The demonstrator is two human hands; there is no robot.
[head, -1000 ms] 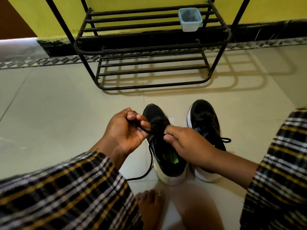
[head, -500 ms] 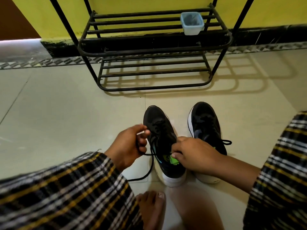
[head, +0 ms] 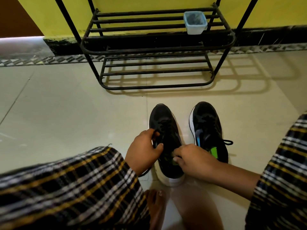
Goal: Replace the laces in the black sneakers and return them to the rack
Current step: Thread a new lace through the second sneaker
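Lacing unfinished: left hand (head: 142, 151) and right hand (head: 194, 161) both pinch lace (head: 156, 140) on left shoe (head: 163, 130); right shoe (head: 207, 127) looks laced, rack (head: 157, 50) holds neither.

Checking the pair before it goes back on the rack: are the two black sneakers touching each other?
Apart. The head view shows a strip of pale floor tile running between the left sneaker and the right sneaker, from their toes down to the right hand.

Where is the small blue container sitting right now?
In the head view, the blue container stands on the right end of the black rack's upper visible shelf, against the yellow wall, beyond the two sneakers.
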